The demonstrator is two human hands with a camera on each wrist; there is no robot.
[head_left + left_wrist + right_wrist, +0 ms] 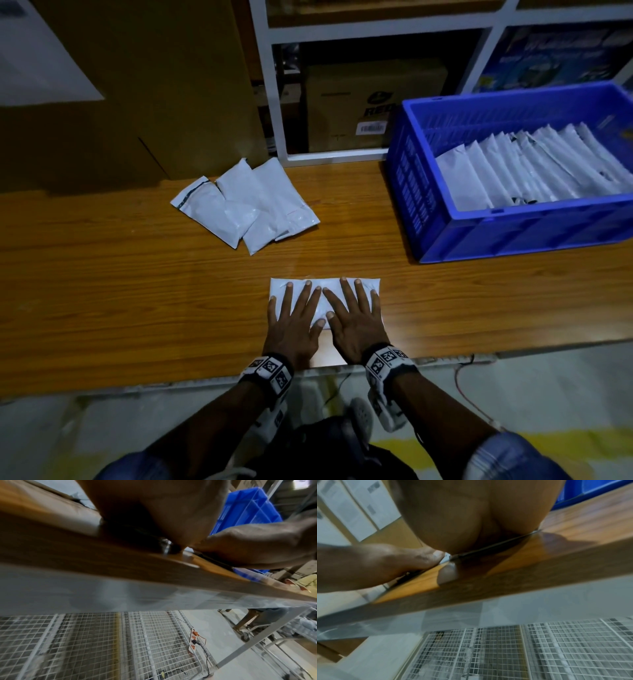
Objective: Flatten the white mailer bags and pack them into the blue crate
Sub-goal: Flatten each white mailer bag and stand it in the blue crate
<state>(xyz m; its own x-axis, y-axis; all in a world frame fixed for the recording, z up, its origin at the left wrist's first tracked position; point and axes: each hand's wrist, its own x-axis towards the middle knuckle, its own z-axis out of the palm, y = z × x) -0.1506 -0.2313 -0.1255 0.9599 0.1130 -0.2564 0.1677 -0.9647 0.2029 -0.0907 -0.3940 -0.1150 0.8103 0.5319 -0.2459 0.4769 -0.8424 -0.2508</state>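
**Both palms flat on one mailer at the table's front edge**

Wood-grain tabletop ran the width of the head view, with a big cardboard box standing at its back left. Right of that box, a loose pile of white mailer bags lay overlapping on the wood. Nearer the front edge, one white mailer bag lay flat under both hands: the left hand and, just beside it, the right hand pressed down with fingers straight and spread, grasping nothing. Behind stood a white shelf frame holding a carton. Far right sat the blue crate, a row of mailers standing on edge inside.
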